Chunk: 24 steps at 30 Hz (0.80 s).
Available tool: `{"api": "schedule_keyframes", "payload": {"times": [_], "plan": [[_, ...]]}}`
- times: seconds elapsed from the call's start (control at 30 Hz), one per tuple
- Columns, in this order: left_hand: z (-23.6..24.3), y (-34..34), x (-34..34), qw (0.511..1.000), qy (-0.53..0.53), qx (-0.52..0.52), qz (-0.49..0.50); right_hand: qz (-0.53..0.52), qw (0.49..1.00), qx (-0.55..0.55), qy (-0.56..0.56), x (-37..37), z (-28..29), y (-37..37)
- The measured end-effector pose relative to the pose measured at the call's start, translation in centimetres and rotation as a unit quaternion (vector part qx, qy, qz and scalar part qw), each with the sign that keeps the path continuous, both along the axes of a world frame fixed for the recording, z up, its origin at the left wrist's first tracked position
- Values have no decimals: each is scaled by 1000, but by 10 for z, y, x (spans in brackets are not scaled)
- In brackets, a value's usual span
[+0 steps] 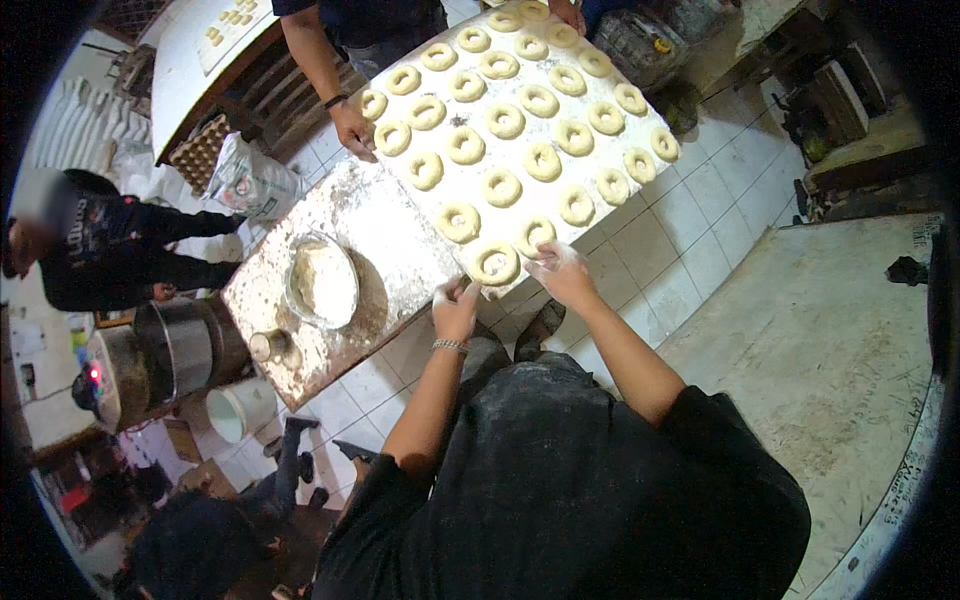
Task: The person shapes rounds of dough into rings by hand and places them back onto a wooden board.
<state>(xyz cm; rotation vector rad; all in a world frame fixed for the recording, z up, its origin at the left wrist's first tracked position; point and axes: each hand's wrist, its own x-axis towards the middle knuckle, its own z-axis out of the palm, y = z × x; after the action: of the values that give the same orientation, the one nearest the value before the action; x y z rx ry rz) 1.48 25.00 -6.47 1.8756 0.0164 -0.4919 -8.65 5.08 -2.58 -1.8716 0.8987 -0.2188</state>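
A broad floured board (pixel 445 185) carries rows of pale dough rings (pixel 501 187). At its near left corner my left hand (pixel 456 312) is closed on the edge, beside the nearest dough ring. My right hand (pixel 562 275) is closed over the near edge, its fingertips between that ring and the neighbouring one, close against the dough. White flour coats the fingers of both hands. What lies under the board's edge is hidden. Across from me, a co-worker's hand (pixel 353 131) is at the board's left side, and another hand shows at the far end.
Left of the board, a floury worktable (pixel 265 295) bears a metal bowl of flour (pixel 328 285) and a small metal container (pixel 268 346). A white sack (pixel 252 180) and egg trays (pixel 200 152) stand behind. Another person (pixel 120 240) is at the left; a white bucket (pixel 240 412) sits below.
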Motion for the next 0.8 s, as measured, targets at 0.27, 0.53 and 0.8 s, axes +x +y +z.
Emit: {"api": "schedule_keyframes", "payload": {"times": [0.27, 0.53, 0.8], "plan": [[-44, 39, -7, 965, 227, -120, -59, -57, 986, 21, 154, -138, -32, -42], [-62, 8, -9, 985, 145, -86, -25, -117, 980, 56, 148, -139, -32, -64], [23, -28, -29, 901, 248, -355, 35, -67, 982, 165, 65, -131, -135, -114]]}}
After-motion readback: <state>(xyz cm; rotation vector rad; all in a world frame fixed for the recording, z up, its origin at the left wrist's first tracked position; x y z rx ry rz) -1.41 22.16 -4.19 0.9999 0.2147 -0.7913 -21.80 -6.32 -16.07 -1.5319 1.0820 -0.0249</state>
